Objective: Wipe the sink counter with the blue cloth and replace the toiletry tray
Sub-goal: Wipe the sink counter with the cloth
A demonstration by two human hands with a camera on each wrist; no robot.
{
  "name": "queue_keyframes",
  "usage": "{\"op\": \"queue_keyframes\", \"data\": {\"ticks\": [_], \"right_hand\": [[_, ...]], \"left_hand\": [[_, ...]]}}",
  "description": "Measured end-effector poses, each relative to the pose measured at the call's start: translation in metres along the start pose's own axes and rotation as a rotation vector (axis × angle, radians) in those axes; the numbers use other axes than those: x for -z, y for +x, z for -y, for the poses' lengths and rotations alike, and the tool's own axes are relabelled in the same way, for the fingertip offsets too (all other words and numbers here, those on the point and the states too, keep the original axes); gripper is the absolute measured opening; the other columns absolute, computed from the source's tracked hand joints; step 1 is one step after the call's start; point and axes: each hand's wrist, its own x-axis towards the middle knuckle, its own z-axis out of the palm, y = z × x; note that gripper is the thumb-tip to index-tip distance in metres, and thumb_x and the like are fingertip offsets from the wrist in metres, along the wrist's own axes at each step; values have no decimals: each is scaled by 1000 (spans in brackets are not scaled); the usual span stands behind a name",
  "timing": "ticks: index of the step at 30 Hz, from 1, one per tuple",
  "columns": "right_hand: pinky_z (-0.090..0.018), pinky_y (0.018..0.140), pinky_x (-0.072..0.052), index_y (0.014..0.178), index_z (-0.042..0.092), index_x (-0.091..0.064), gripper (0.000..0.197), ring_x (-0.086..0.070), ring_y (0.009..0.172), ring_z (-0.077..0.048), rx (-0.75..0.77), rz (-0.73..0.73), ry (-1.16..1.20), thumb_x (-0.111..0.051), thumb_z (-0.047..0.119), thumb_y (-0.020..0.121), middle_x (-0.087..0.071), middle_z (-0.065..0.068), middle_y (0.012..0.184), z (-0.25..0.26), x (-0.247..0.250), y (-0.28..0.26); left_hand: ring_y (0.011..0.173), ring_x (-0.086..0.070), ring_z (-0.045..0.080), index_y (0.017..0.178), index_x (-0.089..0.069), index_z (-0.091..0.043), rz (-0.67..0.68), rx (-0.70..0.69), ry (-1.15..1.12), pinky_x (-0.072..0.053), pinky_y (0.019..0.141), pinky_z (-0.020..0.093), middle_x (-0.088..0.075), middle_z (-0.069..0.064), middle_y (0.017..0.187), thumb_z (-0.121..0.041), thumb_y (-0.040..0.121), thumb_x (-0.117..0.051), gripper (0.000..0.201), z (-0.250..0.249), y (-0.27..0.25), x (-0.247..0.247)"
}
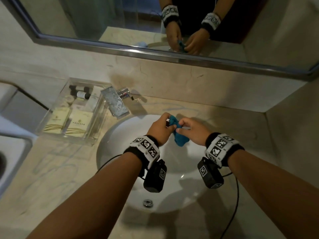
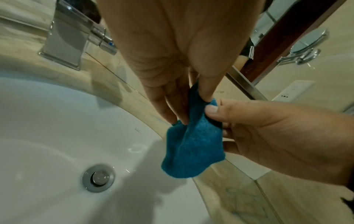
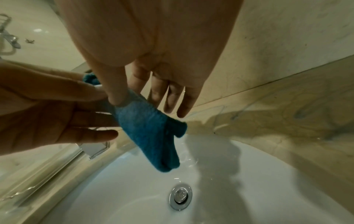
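Both hands are raised over the white sink basin (image 1: pixel 120 152), with the blue cloth (image 1: pixel 178 135) bunched between them and hanging clear of the bowl. The left hand (image 1: pixel 159 129) pinches the upper part of the cloth between thumb and fingers, so the fabric sits at its fingertips and a little to its right. The right hand (image 1: pixel 193 130) meets it from the other side, its thumb pressed on the same upper fold while its remaining fingers stay loosely spread, as the right wrist view shows. Below the two grips the cloth (image 2: pixel 191 148) droops in a loose, crumpled flap over the far side of the basin, above and behind the metal drain (image 2: pixel 98 178). The clear toiletry tray (image 1: pixel 96 118) rests on the marbled worktop (image 1: pixel 57 169) to the left of the basin, well apart from both hands, holding small bottles and cream packets. The chrome tap (image 1: pixel 114 102) stands just beside the tray's right wall, between tray and hands. The mirror (image 1: pixel 120 19) above reflects the hands and cloth.
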Motion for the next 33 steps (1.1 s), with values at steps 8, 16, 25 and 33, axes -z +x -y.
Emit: {"op": "queue_keyframes", "data": {"ticks": [8,16,25,33], "right_hand": [[-30,69,-49,82,33,-44,31,-57,75,-14,56,-49,-26,-60,7,84,-58,3,80,1,-23,46],[-27,90,-40,109,7,-65,25,-55,108,-30,29,-193,-262,-53,0,88,-59,-15,116,-12,-14,108],[-30,99,-40,120,9,-60,29,-51,115,-29,15,-213,-274,-51,9,93,-52,-14,126,-11,-32,156],[-23,110,-21,135,20,-45,40,-29,131,-23,111,-118,-476,-44,15,95,-34,-3,141,-6,-62,182]], "left_hand": [[87,-57,13,105,-59,-14,-163,18,44,-42,76,23,-65,2,100,-15,90,-61,15,23,24,20],[125,-44,28,135,-42,-22,-87,85,489,-39,103,41,-45,7,140,-30,93,-53,44,64,62,40],[141,-21,27,146,-27,-26,-71,85,718,-20,116,42,-21,4,154,-31,93,-51,59,94,89,49],[141,-15,27,144,-28,-30,-154,46,765,-18,113,39,-17,6,153,-35,93,-50,56,103,90,47]]}}
